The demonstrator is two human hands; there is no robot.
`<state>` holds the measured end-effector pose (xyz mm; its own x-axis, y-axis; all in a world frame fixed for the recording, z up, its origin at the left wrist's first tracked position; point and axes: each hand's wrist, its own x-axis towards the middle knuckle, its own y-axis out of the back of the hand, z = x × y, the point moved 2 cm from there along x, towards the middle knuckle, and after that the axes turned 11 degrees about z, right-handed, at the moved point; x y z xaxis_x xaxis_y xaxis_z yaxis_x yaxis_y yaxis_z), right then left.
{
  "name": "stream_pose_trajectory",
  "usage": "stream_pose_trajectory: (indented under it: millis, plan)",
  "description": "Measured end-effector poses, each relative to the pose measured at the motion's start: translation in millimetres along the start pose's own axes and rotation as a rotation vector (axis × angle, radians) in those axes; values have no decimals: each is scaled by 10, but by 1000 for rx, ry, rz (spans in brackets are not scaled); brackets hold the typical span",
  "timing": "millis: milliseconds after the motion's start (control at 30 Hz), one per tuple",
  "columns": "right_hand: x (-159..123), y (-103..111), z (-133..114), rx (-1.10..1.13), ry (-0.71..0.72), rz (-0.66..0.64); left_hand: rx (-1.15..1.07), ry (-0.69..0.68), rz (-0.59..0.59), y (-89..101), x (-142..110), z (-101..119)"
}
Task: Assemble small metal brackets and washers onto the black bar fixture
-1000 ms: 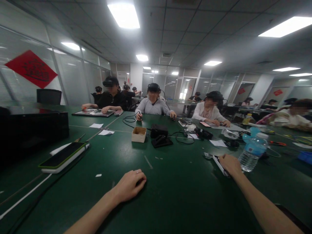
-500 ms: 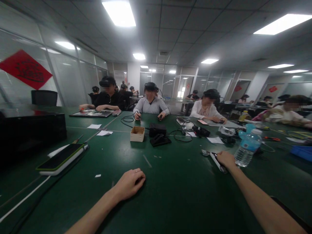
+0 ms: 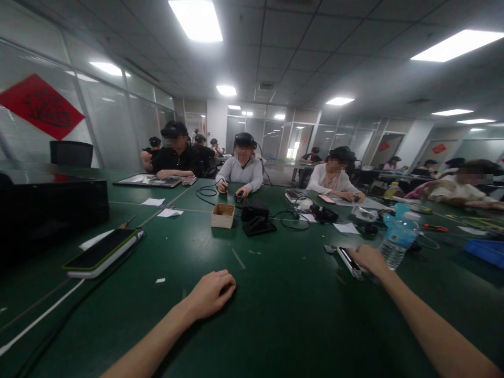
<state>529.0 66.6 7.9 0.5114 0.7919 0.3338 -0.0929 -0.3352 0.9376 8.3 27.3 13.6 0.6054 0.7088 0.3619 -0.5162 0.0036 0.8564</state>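
Note:
My left hand (image 3: 213,293) rests on the green table (image 3: 275,320) with its fingers curled under, a ring on one of them, and nothing visible in its grasp. Out to the right, my right hand (image 3: 370,258) is at the right edge of a slim white-and-black rectangular device (image 3: 348,262). Its fingers are bent against the device and slightly blurred. A small crumpled silvery piece (image 3: 329,249) lies just left of the device. Right behind that hand stands a clear water bottle (image 3: 398,247) with a blue label.
On the left lies a phone (image 3: 104,249) on a white block with cables, near a black box (image 3: 55,210). A small open wooden box (image 3: 222,216) and a black stand (image 3: 259,226) are ahead. Co-workers (image 3: 241,168) sit across the table. A blue tray (image 3: 484,252) is at far right.
My right hand has shifted slightly right, showing more of the device's top. My left hand stays in place. The co-worker opposite has brought one hand inward.

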Motion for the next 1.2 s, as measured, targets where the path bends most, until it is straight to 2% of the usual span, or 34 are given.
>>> stream_pose_trajectory:
  millis: [100, 267, 633, 933, 1200]
  plan:
    - [-106, -28, -133, -10, 9, -69, -1, 5, -5, 10, -5, 12]
    - [-286, -40, -271, -13, 4, -70, 30, 9, 1, 31, 2, 51]
    - [-390, 156, -228, -48, 29, -17, 8, -1, 2, -3, -14, -21]
    - [-496, 205, -298, -59, 63, 81, 1, -11, 13, -16, -9, -28]
    - [-475, 251, -335, -7, 17, 88, 16, -27, 3, -19, 12, -15]
